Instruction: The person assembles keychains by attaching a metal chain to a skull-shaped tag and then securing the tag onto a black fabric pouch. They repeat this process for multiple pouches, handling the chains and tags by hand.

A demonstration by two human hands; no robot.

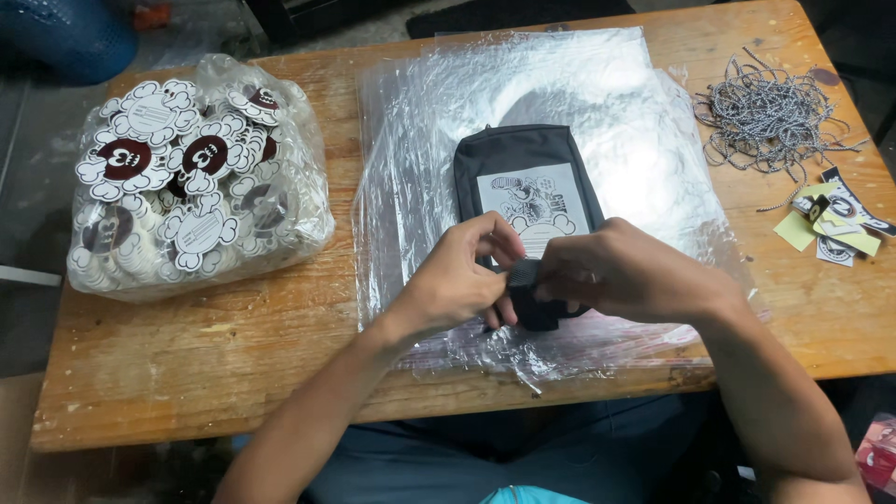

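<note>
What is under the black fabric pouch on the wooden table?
The black fabric pouch lies on a stack of clear plastic bags spread over the wooden table. Both hands cover its near end.

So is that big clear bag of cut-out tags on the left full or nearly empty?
Full. The clear bag of tags bulges into a rounded heap on the wooden table, with flower-shaped tags packed against the plastic throughout.
</note>
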